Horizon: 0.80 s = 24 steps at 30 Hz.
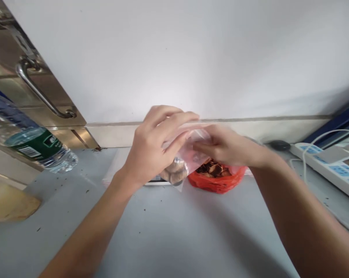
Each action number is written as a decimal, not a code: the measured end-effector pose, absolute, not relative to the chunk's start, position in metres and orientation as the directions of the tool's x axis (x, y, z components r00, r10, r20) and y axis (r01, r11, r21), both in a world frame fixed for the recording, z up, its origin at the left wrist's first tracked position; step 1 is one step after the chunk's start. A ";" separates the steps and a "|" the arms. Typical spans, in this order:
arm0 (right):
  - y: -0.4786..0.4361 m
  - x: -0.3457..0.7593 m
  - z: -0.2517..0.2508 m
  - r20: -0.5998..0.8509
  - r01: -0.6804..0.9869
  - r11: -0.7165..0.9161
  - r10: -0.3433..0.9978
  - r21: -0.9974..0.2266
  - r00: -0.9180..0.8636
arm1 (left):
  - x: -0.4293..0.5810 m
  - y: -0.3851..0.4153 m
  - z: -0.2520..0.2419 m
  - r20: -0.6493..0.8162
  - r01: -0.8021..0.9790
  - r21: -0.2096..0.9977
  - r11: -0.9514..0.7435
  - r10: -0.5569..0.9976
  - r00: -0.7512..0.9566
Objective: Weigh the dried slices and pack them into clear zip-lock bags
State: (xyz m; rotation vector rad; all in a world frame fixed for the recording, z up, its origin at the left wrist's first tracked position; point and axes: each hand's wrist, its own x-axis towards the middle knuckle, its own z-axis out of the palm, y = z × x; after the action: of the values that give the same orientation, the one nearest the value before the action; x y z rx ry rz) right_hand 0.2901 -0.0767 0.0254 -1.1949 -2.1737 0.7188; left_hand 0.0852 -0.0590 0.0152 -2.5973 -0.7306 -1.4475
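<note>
My left hand grips the top edge of a small clear plastic bag, fingers curled over its rim. Brown round pieces sit in the bag's bottom. My right hand pinches the same bag's opening from the right side, fingers pressed together. Just below and behind my right hand an open red plastic bag holds dried brown pieces. Both bags are above a grey tabletop, close to the white wall.
A plastic water bottle with a green label lies at the left. A metal door with a handle stands behind it. A white power strip with cables lies at the right. A tan object sits at the left edge.
</note>
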 end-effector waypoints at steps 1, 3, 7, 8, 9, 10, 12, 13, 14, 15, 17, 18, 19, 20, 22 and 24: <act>-0.079 0.299 0.022 0.234 0.553 0.425 0.894 -0.716 -0.383 | 0.091 -0.062 0.013 0.841 0.475 0.140 -0.869 0.358 0.406; -0.085 0.321 0.017 0.303 0.489 0.358 0.934 -0.796 -0.189 | 0.100 -0.066 0.009 0.870 0.527 0.116 -0.842 0.342 0.355; -0.099 0.368 0.009 0.570 0.481 0.392 0.762 -0.784 0.308 | 0.117 -0.066 -0.008 0.829 0.437 0.077 -0.896 0.301 0.471; -0.103 0.381 0.005 0.638 0.553 0.389 0.671 -0.737 0.377 | 0.121 -0.065 -0.014 0.802 0.398 0.091 -0.913 0.304 0.514; -0.107 0.393 -0.001 0.698 0.642 0.361 0.593 -0.677 0.402 | 0.124 -0.064 -0.020 0.762 0.368 0.110 -0.923 0.316 0.565; -0.111 0.405 -0.009 0.731 0.728 0.305 0.568 -0.614 0.378 | 0.127 -0.064 -0.026 0.713 0.348 0.127 -0.929 0.330 0.619; -0.119 0.426 -0.030 0.706 0.855 0.207 0.670 -0.476 0.230 | 0.131 -0.063 -0.036 0.601 0.324 0.172 -0.930 0.360 0.714; -0.121 0.435 -0.042 0.633 0.877 0.185 0.757 -0.443 0.160 | 0.132 -0.063 -0.040 0.547 0.317 0.197 -0.928 0.372 0.750; -0.124 0.441 -0.054 0.539 0.877 0.203 0.839 -0.435 0.073 | 0.132 -0.063 -0.043 0.499 0.314 0.224 -0.923 0.385 0.776; -0.126 0.446 -0.064 0.442 0.867 0.237 0.897 -0.439 -0.022 | 0.131 -0.064 -0.045 0.460 0.314 0.250 -0.916 0.398 0.794; -0.130 0.449 -0.076 0.335 0.852 0.235 0.939 -0.467 -0.075 | 0.130 -0.064 -0.046 0.406 0.321 0.291 -0.901 0.420 0.812; -0.132 0.448 -0.077 0.304 0.844 0.232 0.949 -0.483 -0.087 | 0.130 -0.064 -0.045 0.386 0.326 0.307 -0.894 0.430 0.816; -0.133 0.446 -0.074 0.301 0.835 0.227 0.950 -0.501 -0.078 | 0.129 -0.063 -0.043 0.366 0.328 0.318 -0.890 0.434 0.823; -0.133 0.442 -0.069 0.316 0.824 0.228 0.947 -0.518 -0.063 | 0.128 -0.062 -0.040 0.346 0.328 0.329 -0.886 0.436 0.831; -0.133 0.431 -0.052 0.386 0.807 0.244 0.922 -0.537 -0.023 | 0.126 -0.058 -0.031 0.293 0.343 0.355 -0.870 0.452 0.842; -0.129 0.416 -0.033 0.469 0.814 0.292 0.883 -0.503 -0.026 | 0.120 -0.053 -0.019 0.230 0.412 0.391 -0.823 0.521 0.822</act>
State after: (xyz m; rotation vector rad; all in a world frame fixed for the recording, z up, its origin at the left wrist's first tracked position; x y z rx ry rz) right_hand 0.4160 -0.1295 -0.0325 -1.5243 -1.8366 0.1212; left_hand 0.1201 -0.0529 -0.0189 -3.3089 -0.8726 -0.5825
